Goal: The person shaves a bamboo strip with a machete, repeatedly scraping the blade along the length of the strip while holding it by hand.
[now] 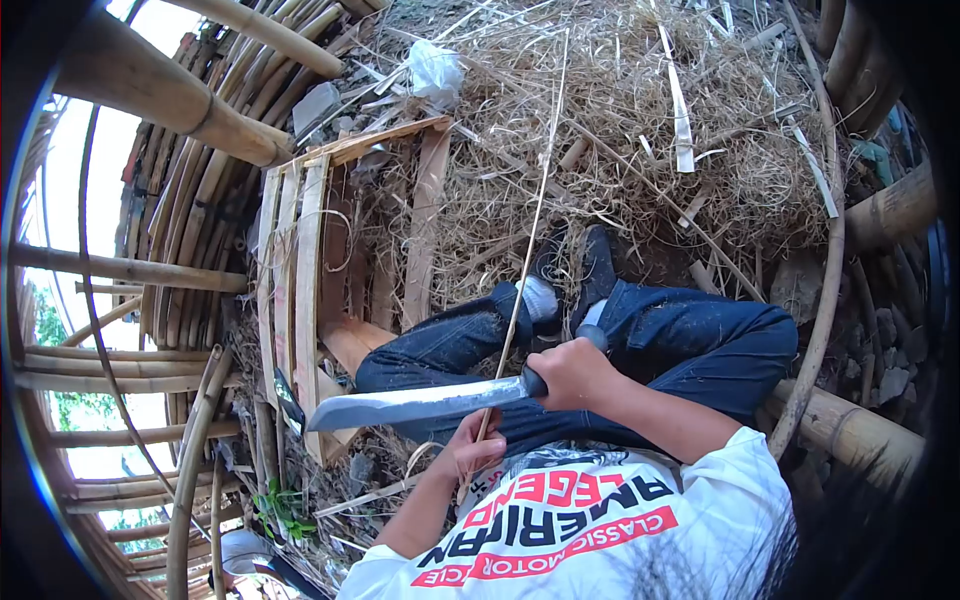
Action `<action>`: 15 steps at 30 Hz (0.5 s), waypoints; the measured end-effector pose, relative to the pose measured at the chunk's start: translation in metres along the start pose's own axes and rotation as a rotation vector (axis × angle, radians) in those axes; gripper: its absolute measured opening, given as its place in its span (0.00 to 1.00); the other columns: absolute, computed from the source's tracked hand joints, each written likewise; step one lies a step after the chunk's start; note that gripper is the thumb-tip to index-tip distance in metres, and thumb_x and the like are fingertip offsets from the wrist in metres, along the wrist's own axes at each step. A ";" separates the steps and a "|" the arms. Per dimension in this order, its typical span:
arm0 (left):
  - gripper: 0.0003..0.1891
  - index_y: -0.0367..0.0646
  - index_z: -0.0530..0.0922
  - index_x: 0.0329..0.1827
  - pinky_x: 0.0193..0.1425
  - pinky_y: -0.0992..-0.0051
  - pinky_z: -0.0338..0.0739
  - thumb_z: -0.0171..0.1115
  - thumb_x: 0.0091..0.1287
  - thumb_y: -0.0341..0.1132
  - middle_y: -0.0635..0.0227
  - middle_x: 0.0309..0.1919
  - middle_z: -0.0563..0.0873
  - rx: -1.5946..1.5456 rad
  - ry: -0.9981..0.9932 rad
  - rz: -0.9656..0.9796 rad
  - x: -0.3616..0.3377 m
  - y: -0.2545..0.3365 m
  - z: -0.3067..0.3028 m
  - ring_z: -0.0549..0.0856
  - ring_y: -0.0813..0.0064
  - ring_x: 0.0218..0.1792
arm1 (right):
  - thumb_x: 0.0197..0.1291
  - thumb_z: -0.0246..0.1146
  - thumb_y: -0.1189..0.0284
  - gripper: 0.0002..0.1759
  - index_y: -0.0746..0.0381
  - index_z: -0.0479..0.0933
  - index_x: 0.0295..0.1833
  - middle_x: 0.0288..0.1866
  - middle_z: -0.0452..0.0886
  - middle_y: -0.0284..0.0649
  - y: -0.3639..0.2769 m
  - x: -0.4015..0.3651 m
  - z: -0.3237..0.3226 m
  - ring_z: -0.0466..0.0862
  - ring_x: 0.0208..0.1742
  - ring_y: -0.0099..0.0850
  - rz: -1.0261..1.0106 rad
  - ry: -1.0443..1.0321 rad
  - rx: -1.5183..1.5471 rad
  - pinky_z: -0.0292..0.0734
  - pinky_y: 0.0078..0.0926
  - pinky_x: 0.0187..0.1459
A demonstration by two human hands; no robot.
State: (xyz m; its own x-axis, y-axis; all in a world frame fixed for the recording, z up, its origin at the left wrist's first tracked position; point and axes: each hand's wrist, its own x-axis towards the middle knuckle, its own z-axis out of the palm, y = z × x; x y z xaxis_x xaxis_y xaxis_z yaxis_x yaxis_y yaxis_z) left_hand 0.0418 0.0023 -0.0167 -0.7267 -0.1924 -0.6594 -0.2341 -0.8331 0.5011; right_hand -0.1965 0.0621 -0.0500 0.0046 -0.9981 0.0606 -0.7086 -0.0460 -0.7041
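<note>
My right hand (575, 375) is wrapped round the dark handle of a machete (425, 402). Its broad blade reaches left across my lap, the tip toward the wooden crate. Lower down, my left hand (474, 447) pinches a long thin bamboo strip (537, 215) near its lower end. The strip runs up past my feet and over the pile of shavings. In this view the blade crosses it just above my left hand. My legs in blue jeans (690, 325) are bent, with the feet drawn together in front.
A slatted wooden crate (310, 235) lies to the left of my legs. Curly bamboo shavings (640, 120) cover the ground ahead, with a clear plastic bag (435, 72) at their edge. Bamboo poles (130, 268) form a frame on the left; another pole (820, 300) runs along the right.
</note>
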 end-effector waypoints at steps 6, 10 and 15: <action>0.21 0.47 0.65 0.44 0.17 0.82 0.54 0.59 0.49 0.19 0.78 0.16 0.60 -0.099 -0.045 -0.013 0.002 -0.006 0.003 0.62 0.85 0.14 | 0.38 0.67 0.64 0.14 0.61 0.78 0.30 0.26 0.82 0.46 -0.003 -0.002 -0.010 0.85 0.31 0.45 0.055 -0.145 -0.037 0.80 0.42 0.36; 0.20 0.50 0.55 0.36 0.15 0.81 0.51 0.53 0.45 0.20 0.78 0.13 0.57 -0.098 -0.040 -0.019 0.005 0.001 0.008 0.59 0.86 0.12 | 0.39 0.67 0.62 0.15 0.61 0.79 0.31 0.27 0.83 0.48 0.017 -0.003 -0.013 0.85 0.34 0.46 0.211 -0.098 -0.072 0.80 0.43 0.38; 0.19 0.50 0.55 0.36 0.14 0.81 0.50 0.51 0.45 0.20 0.77 0.12 0.58 -0.052 -0.078 -0.030 0.009 -0.007 0.010 0.58 0.86 0.11 | 0.39 0.68 0.62 0.16 0.61 0.78 0.31 0.26 0.83 0.48 0.000 -0.015 -0.015 0.85 0.32 0.46 0.249 -0.062 -0.110 0.80 0.43 0.37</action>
State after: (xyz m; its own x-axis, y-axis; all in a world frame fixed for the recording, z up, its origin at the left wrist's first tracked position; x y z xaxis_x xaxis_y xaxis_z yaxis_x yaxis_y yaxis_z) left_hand 0.0305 0.0114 -0.0200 -0.7683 -0.1278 -0.6272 -0.2244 -0.8639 0.4509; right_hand -0.2069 0.0780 -0.0407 -0.1388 -0.9788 -0.1508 -0.7658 0.2026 -0.6104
